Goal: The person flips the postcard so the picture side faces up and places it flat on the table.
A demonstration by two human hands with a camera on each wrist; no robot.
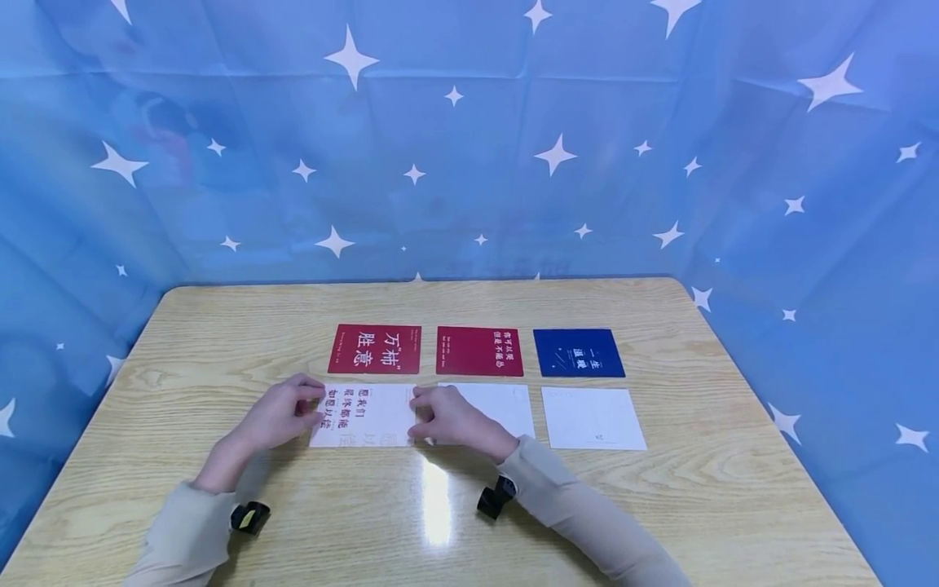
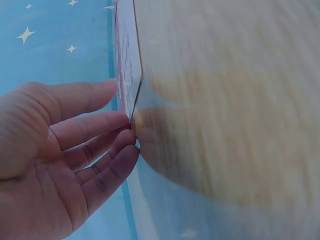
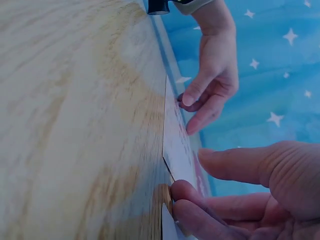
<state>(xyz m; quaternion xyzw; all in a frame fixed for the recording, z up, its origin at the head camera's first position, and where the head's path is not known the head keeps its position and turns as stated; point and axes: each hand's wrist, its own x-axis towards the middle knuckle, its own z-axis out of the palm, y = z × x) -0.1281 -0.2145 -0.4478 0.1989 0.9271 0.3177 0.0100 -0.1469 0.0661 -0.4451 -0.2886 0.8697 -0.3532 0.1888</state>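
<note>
A white card with dark vertical lettering (image 1: 370,412) lies at the left of the near row on the wooden table. My left hand (image 1: 281,414) is at its left edge, and my right hand (image 1: 456,420) is at its right edge. In the left wrist view, the left fingertips (image 2: 127,120) meet the card's corner, while the thumb stays apart from the index finger. Loosely bent, the right fingers (image 3: 185,192) are beside the card's edge in the right wrist view; the thumb does not close against them. The right hand partly covers a second white card (image 1: 502,408).
Behind, a red card with large white characters (image 1: 376,349), another red card (image 1: 477,352) and a blue card (image 1: 579,353) form the far row. A third white card (image 1: 594,418) lies at the near row's right. Blue star-patterned cloth (image 1: 469,204) surrounds the wooden table (image 1: 352,522).
</note>
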